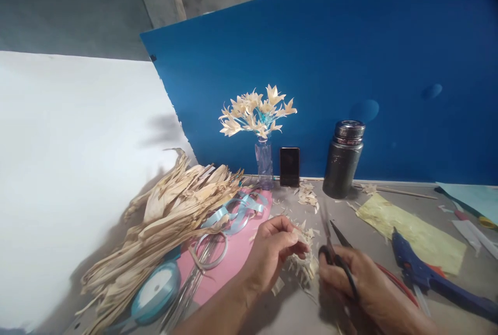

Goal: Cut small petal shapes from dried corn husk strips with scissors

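My left hand (pixel 274 244) is closed in a pinch on what looks like a small pale piece of corn husk (pixel 299 233); its outline blends with the husk scraps (pixel 303 268) below. Just to the right, my right hand (pixel 356 275) has its fingers through the black handles of scissors (pixel 329 252). The scissors' blades point up and away from me and are blurred. A dark pointed tool tip (pixel 341 233) shows behind the right hand, and a red handle (pixel 399 284) comes out on its other side.
Dried corn husks (pixel 175 210) lie at left beside a blue ribbon roll (pixel 156 291), wires (pixel 190 288) and pink paper (pixel 218 278). Behind stand husk flowers (pixel 257 109) in a clear bottle (pixel 264 164), a phone (pixel 290 166) and a dark flask (pixel 343 161). A blue glue gun (pixel 412 262) lies right.
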Tool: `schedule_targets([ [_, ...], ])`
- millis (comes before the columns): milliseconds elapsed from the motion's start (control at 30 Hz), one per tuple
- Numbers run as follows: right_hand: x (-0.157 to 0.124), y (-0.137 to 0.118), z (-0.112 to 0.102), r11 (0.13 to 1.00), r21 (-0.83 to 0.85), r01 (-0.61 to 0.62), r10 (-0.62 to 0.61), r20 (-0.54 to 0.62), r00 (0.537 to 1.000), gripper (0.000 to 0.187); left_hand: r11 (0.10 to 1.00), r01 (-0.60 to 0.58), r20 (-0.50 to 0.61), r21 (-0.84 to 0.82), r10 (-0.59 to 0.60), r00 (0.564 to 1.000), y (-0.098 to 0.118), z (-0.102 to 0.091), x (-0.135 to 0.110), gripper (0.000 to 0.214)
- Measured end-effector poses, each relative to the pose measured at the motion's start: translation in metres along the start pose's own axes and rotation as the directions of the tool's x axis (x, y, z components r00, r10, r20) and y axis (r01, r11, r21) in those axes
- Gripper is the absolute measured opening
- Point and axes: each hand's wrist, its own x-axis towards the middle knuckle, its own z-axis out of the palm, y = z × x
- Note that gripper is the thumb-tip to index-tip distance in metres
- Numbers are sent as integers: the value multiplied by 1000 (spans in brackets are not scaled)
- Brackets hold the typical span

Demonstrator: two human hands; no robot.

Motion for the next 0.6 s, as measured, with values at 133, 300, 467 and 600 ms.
schedule_targets([
  [133,0,0,0,988,141,56,-35,-144,989,39,986,54,14,156,-57,998,-7,-1,0,10],
  [300,-1,2,3,990,120,77,-47,-232,972,34,976,121,67,180,-135,989,-16,0,1,11],
  [467,-5,-2,8,980,146,138,-81,-337,938,31,992,118,45,46,-120,992,-26,7,-4,21],
  [600,-5,-5,11,976,162,147,-85,-336,938,32,993,114,-20,33,-113,993,-29,11,-7,22],
])
